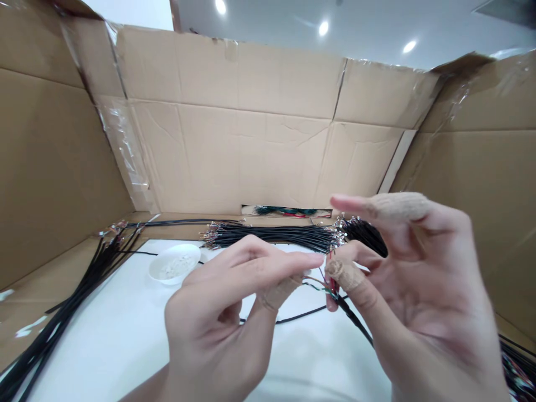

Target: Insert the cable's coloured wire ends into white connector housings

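A black cable (354, 317) with thin coloured wires fanning from its stripped end is between my two hands, above the white table (318, 363). My right hand (427, 290) grips the wires at the stripped end between thumb and a bent finger, with its index finger raised and apart. My left hand (226, 312) is closed in a pinch, index finger and thumb at the tips of the orange and green wires (314, 283). Beige tape wraps several fingertips. What lies right between the left fingertips is partly hidden.
A white bowl (175, 264) with white pieces inside stands at the left. Bundles of black cables lie at the back (276, 237), along the left side (79, 304) and at the lower right (519, 368). Cardboard walls (234, 145) enclose the table, with a slot low in the back one.
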The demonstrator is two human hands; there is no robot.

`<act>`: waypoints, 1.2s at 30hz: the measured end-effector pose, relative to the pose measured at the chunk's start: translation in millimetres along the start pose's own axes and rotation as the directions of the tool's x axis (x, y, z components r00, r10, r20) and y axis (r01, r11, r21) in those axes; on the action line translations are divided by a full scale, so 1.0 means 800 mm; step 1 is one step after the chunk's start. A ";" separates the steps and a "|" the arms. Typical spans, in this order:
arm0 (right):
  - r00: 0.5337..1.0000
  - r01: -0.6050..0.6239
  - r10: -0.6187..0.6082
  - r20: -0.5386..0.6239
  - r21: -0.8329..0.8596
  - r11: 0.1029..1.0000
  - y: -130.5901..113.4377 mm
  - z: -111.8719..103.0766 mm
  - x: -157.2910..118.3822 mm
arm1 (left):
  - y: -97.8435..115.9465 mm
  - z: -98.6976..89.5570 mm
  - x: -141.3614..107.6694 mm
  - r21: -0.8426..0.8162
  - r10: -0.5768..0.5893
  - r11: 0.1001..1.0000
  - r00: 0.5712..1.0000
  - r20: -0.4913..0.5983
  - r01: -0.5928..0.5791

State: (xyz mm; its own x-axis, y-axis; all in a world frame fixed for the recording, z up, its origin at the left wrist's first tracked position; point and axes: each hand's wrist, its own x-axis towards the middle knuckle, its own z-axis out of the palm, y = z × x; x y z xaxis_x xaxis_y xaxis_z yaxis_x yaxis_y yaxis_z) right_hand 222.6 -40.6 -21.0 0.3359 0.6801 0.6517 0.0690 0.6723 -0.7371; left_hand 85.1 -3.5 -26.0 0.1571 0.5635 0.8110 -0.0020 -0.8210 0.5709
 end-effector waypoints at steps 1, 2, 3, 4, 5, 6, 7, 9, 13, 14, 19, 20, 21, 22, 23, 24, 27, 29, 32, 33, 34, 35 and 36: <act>1.000 0.011 -0.011 0.024 -0.021 1.000 -0.001 -0.001 -0.002 | 0.000 -0.001 0.000 -0.025 -0.010 1.000 1.000 0.000 0.010; 0.998 0.004 -0.002 0.057 -0.043 0.999 -0.001 -0.004 -0.003 | 0.000 -0.002 0.000 -0.045 -0.017 0.999 1.000 -0.001 0.017; 0.996 -0.011 0.016 0.091 -0.061 0.998 -0.001 -0.006 -0.004 | 0.000 -0.003 0.000 -0.060 -0.020 0.998 1.000 -0.008 0.019; 0.991 -0.026 0.036 0.126 -0.076 0.997 -0.001 -0.009 -0.005 | -0.001 -0.003 0.000 -0.072 -0.020 0.997 1.000 -0.017 0.018; 0.987 -0.038 0.051 0.153 -0.085 0.996 -0.001 -0.012 -0.006 | -0.001 -0.004 0.000 -0.083 -0.017 0.996 0.999 -0.027 0.015; 0.982 -0.045 0.060 0.178 -0.090 0.995 -0.001 -0.014 -0.006 | -0.001 -0.004 0.000 -0.091 -0.017 0.996 0.999 -0.033 0.014; 0.978 -0.047 0.064 0.199 -0.092 0.995 -0.001 -0.015 -0.006 | -0.001 -0.004 0.000 -0.097 -0.025 0.995 0.999 -0.038 0.021; 0.972 -0.052 0.068 0.223 -0.080 0.995 -0.001 -0.015 -0.005 | 0.000 -0.004 0.001 -0.112 -0.036 0.993 0.999 -0.035 0.032; 0.971 -0.087 0.086 0.223 -0.005 0.996 -0.003 -0.010 -0.005 | 0.001 -0.002 -0.001 -0.123 -0.051 0.991 0.998 -0.019 0.049; 0.971 -0.096 0.090 0.221 0.013 0.995 -0.003 -0.010 -0.005 | 0.001 -0.002 -0.002 -0.124 -0.055 0.991 0.998 -0.020 0.052; 0.962 -0.153 0.134 0.237 0.061 0.986 0.001 -0.010 -0.005 | 0.002 -0.001 -0.004 -0.119 -0.074 0.990 0.997 -0.025 0.070; 0.962 -0.157 0.136 0.236 0.069 0.985 0.001 -0.010 -0.005 | 0.003 -0.001 -0.004 -0.120 -0.079 0.990 0.997 -0.027 0.075; 0.961 -0.162 0.141 0.236 0.072 0.984 0.001 -0.010 -0.005 | 0.003 -0.001 -0.004 -0.121 -0.082 0.990 0.996 -0.026 0.079; 0.961 -0.169 0.147 0.235 0.075 0.983 0.000 -0.010 -0.006 | 0.003 -0.001 -0.004 -0.120 -0.092 0.989 0.995 -0.025 0.088; 0.960 -0.175 0.152 0.234 0.079 0.981 -0.001 -0.010 -0.006 | 0.003 -0.001 -0.004 -0.118 -0.100 0.988 0.995 -0.027 0.096; 0.960 -0.180 0.157 0.230 0.081 0.980 -0.002 -0.010 -0.007 | 0.004 -0.002 -0.004 -0.114 -0.115 0.987 0.993 -0.026 0.112; 0.963 -0.196 0.177 0.202 0.079 0.977 -0.004 -0.010 -0.007 | 0.005 -0.002 -0.006 -0.115 -0.130 0.985 0.991 -0.019 0.127; 0.963 -0.209 0.190 0.190 0.085 0.974 -0.004 -0.011 -0.006 | 0.006 -0.001 -0.007 -0.125 -0.131 0.984 0.991 -0.014 0.129; 0.947 -0.258 0.216 0.236 0.164 0.952 -0.001 -0.012 -0.003 | 0.005 0.000 -0.007 -0.103 -0.153 0.983 0.988 -0.003 0.152; 0.934 -0.297 0.243 0.262 0.190 0.936 0.000 -0.012 -0.001 | 0.005 0.000 -0.006 -0.087 -0.161 0.983 0.987 0.003 0.161; 0.916 -0.342 0.275 0.293 0.209 0.916 0.001 -0.013 0.000 | 0.004 -0.001 -0.006 -0.074 -0.169 0.983 0.986 0.008 0.169; 0.893 -0.392 0.314 0.322 0.215 0.894 0.002 -0.014 0.001 | 0.003 -0.002 -0.005 -0.064 -0.180 0.981 0.984 0.017 0.181; 0.872 -0.433 0.344 0.348 0.219 0.874 0.003 -0.015 0.002 | 0.002 -0.004 -0.004 -0.062 -0.192 0.979 0.981 0.031 0.193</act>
State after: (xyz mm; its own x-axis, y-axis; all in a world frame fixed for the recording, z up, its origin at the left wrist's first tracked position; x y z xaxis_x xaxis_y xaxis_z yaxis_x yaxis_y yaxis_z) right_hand 235.0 -41.4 -23.5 -0.0104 0.9263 0.3767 -0.2911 0.3576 -0.8873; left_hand 81.4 -6.6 -27.2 0.1847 0.7075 0.6822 -0.0325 -0.6894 0.7237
